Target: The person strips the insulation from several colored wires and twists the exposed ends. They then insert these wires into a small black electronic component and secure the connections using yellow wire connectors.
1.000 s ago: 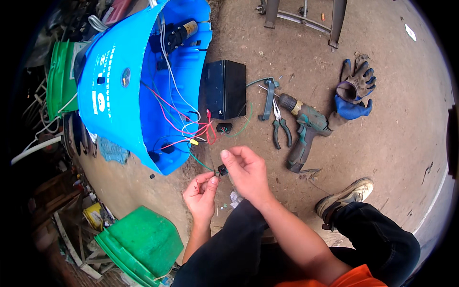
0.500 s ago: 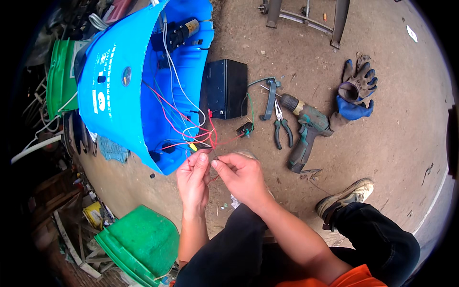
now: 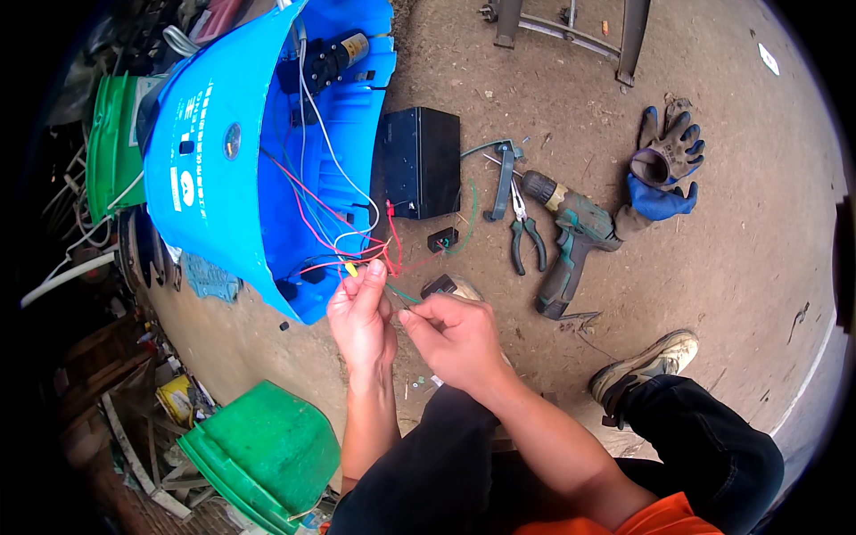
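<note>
My left hand [image 3: 361, 325] is closed in a pinch around a bundle of wires, beside a small yellow connector [image 3: 350, 268]. Just to its right, my right hand [image 3: 456, 339] pinches a thin wire, and a short green stretch of wire [image 3: 403, 294] shows between the two hands. Red wires [image 3: 392, 234] fan out above the left fingers. They run into the open blue plastic shell [image 3: 214, 178] and to a black box [image 3: 428, 165] that looks like a battery. A small black switch-like part [image 3: 442, 240] with thin wires lies on the ground. The exact wire ends are hidden by my fingers.
Right of the box lie a green bracket [image 3: 505, 183], pliers [image 3: 528, 236], a cordless drill [image 3: 575, 245] and work gloves [image 3: 664, 169]. A green plastic bin [image 3: 267, 455] stands at lower left, near piled scrap. Metal legs [image 3: 571, 31] stand at the top.
My right fingertips have drawn slightly down and away from the left ones, and green wire now shows between them. The small black part has shifted a little left.
</note>
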Demonstrator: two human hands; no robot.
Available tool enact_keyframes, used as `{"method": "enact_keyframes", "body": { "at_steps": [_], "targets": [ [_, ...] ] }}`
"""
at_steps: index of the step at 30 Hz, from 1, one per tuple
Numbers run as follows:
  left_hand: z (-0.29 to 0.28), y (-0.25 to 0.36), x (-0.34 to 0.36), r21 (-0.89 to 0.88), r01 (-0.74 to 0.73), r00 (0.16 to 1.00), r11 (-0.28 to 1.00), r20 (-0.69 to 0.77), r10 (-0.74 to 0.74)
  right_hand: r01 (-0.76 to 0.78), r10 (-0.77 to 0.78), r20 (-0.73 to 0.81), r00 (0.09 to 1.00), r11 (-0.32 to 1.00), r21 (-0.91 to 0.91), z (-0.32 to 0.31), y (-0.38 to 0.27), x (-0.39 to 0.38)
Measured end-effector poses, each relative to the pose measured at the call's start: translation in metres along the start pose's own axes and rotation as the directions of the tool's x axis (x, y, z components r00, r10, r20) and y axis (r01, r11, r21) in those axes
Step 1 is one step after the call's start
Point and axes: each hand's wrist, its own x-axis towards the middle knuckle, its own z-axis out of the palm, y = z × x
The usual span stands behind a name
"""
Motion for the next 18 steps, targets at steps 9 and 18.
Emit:
{"method": "enact_keyframes", "body": {
  "at_steps": [9,18],
  "targets": [
    [0.0,-0.001,-0.004,-0.053,0.026,0.999,0.998,0.02,-0.025,-0.339,0.345,-0.06,0.937,0.936,0.091,-0.028,0.024,0.007],
    [0.001,-0.002,-0.016,-0.065,-0.039,0.997,0.997,-0.066,0.034,0.269,-0.295,-0.155,0.943,0.948,-0.168,-0.021,0.001,0.023]
  ]
}}
